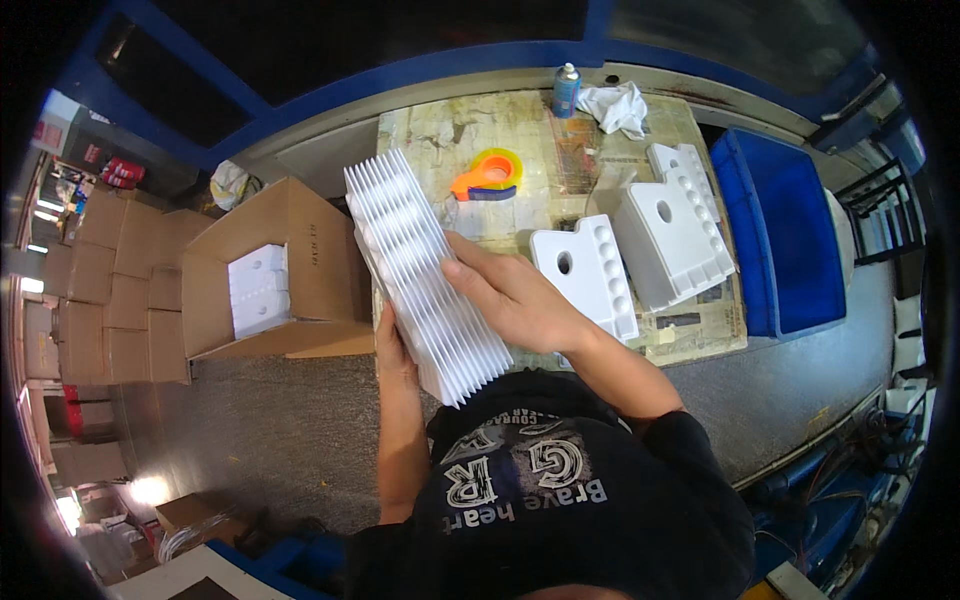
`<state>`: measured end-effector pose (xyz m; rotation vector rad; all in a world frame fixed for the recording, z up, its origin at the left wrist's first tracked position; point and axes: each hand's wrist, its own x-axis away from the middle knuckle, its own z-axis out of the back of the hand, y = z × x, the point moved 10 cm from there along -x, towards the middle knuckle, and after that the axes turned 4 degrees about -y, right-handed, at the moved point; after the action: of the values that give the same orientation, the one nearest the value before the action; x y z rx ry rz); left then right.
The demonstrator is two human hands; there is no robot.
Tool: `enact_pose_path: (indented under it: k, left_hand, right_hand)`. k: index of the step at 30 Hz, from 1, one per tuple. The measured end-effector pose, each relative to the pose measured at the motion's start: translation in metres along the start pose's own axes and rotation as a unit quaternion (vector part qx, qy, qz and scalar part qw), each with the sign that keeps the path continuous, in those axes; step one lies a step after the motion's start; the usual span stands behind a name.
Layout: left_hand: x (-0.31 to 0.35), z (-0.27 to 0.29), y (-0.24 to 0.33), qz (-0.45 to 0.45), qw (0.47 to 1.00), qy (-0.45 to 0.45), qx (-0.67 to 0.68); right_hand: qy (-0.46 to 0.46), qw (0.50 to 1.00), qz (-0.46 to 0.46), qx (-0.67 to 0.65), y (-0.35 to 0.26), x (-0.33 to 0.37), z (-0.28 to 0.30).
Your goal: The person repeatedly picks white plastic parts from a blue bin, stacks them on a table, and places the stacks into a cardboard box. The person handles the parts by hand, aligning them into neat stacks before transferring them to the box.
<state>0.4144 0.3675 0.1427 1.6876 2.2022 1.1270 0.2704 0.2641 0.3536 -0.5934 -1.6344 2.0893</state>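
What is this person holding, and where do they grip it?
A stack of white trays: the right hand grips its right-side edges, the left hand its lower left side, fingers mostly hidden.

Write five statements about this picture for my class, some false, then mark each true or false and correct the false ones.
1. The left hand and right hand hold a stack of white pieces. True.
2. The blue bin stands left of the table. False: the blue bin is to its right.
3. An orange tape dispenser lies on the table. True.
4. The open cardboard box holds blue items. False: white items show inside the open cardboard box.
5. A blue can stands beside a white cloth. True.
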Motion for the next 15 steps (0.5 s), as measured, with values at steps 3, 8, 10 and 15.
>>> enact_pose_path:
  k: [3, 8, 10, 15]
  left_hand:
    - [0.003, 0.012, 0.006, -0.040, 0.998, -0.033, -0.048]
    - [0.008, 0.023, -0.031, -0.007, 0.996, -0.091, 0.006]
    - [0.010, 0.037, -0.055, 0.010, 0.998, -0.069, 0.006]
    - [0.012, 0.060, -0.087, 0.052, 0.994, -0.094, -0.002]
  right_hand:
    - [0.021, 0.999, 0.049, -0.006, -0.001, 0.007, -0.002]
    - [-0.002, 0.997, -0.073, 0.040, 0.033, 0.038, -0.014]
    - [-0.007, 0.997, -0.076, 0.034, 0.036, 0.052, -0.018]
    - [-0.026, 0.993, -0.101, 0.052, 0.051, 0.070, -0.018]
